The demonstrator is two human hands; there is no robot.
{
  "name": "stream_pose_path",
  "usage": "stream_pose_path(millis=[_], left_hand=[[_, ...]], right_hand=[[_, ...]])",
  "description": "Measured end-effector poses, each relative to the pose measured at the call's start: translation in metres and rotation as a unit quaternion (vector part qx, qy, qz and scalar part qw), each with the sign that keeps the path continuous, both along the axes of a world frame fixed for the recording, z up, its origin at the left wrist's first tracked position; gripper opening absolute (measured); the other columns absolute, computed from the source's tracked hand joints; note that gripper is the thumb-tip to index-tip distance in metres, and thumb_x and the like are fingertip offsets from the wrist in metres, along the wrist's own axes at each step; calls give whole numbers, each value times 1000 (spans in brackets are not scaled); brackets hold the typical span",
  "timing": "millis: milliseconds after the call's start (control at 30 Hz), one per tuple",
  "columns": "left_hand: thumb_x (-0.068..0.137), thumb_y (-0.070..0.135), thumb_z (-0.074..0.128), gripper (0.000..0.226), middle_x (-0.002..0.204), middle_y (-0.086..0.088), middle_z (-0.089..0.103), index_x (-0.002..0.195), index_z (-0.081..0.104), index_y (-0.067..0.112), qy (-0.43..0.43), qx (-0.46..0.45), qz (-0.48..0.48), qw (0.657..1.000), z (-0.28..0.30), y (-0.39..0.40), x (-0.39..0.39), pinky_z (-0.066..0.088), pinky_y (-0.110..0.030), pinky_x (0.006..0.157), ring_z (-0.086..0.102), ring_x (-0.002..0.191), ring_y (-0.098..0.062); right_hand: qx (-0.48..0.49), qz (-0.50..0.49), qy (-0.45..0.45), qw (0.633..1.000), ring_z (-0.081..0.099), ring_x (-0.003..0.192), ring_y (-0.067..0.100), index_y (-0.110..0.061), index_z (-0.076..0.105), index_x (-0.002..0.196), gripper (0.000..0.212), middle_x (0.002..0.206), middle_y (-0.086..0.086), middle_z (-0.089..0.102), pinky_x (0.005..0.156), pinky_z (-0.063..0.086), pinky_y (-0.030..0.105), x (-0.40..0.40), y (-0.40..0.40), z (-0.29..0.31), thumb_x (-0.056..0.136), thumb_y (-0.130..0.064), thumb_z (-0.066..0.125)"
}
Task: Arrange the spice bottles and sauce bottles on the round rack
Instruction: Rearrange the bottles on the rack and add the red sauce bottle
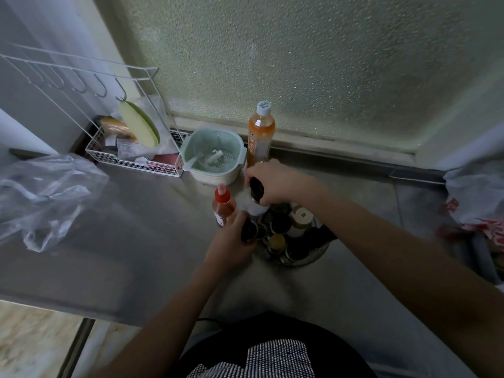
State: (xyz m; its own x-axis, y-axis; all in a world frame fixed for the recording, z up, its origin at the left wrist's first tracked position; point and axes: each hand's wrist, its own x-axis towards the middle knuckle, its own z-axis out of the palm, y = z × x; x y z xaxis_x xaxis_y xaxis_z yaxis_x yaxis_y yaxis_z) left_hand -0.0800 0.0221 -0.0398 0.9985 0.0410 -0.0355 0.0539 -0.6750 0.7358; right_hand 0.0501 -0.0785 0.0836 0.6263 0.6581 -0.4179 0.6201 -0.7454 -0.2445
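Left hand [231,241] fingers clamp one dark bottle [248,230], right hand [272,182] another [257,189], steadying both over the round rack [313,255].

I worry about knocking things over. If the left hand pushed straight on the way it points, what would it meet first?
Probably the red-capped sauce bottle, just beyond the left hand, which grips a dark bottle; depth is hard to judge from above.

Both bare forearms reach forward; the left hand [231,238] and the right hand [272,182] each curl closed around a grasp, right farther out.
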Motion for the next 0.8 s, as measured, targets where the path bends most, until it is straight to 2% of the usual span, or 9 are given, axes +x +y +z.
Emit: stream_pose_path(millis=[67,233,400,467,533,567,633,700,800], left_hand=[[68,23,72,41,102,-10,56,97,45,14,-2,0,-10,1000,3,1,2,48,-36,63,57,81,-28],[65,28,69,45,100,-9,52,103,47,15,-2,30,-24,999,5,1,5,52,-40,68,56,85,-30],[68,33,68,40,98,-2,51,99,46,21,13,10,3,1000,4,-2,8,51,-38,67,56,84,-25],[67,32,70,41,96,1,53,98,46,19,16,-17,14,1000,4,0,11,47,-33,67,56,84,-22],[68,24,73,40,92,2,55,97,47,17,25,-41,21,999,3,2,13,43,-28,68,58,83,-20],[69,20,74,39,91,2,57,97,48,16,29,-48,26,998,3,2,13,43,-28,68,59,83,-20],[69,18,74,39,91,-1,60,98,47,16,33,-56,41,997,4,-1,14,47,-30,70,60,83,-20],[69,17,73,38,93,-5,62,96,46,16,35,-55,37,997,4,-3,16,52,-37,71,61,84,-23],[68,20,72,37,90,-5,60,92,45,13,27,-34,4,999,2,-6,18,53,-39,68,60,80,-22]], right_hand=[[-19,8,11,1000,49,110,25,-22,55,115,46,123,6,54,83,47,33,1,1,-1,73,-14,72],[-37,29,15,999,52,111,24,-20,55,116,47,124,6,54,90,49,36,-2,-2,-22,74,-14,74],[52,-25,48,997,49,119,21,-23,52,123,55,129,2,54,96,43,35,1,-19,-23,73,-19,76],[128,-81,1,988,52,114,20,-25,54,117,48,123,1,57,93,46,37,-1,-35,-15,73,-27,74],[190,-163,-105,962,53,98,20,-22,55,101,29,102,2,58,77,45,34,-11,-57,-8,78,-33,69],[185,-198,-137,953,51,91,20,-20,53,95,24,93,1,54,70,42,32,-18,-68,-8,80,-35,66],[119,-234,-108,959,49,86,21,-20,51,97,27,91,2,49,68,41,32,-34,-85,-21,82,-39,62],[48,-233,-48,970,54,97,28,-23,50,113,37,106,9,51,77,49,39,-48,-91,-42,81,-36,63],[32,-240,-26,970,53,110,35,-23,46,125,50,121,14,50,85,49,42,-54,-87,-57,79,-27,65]])
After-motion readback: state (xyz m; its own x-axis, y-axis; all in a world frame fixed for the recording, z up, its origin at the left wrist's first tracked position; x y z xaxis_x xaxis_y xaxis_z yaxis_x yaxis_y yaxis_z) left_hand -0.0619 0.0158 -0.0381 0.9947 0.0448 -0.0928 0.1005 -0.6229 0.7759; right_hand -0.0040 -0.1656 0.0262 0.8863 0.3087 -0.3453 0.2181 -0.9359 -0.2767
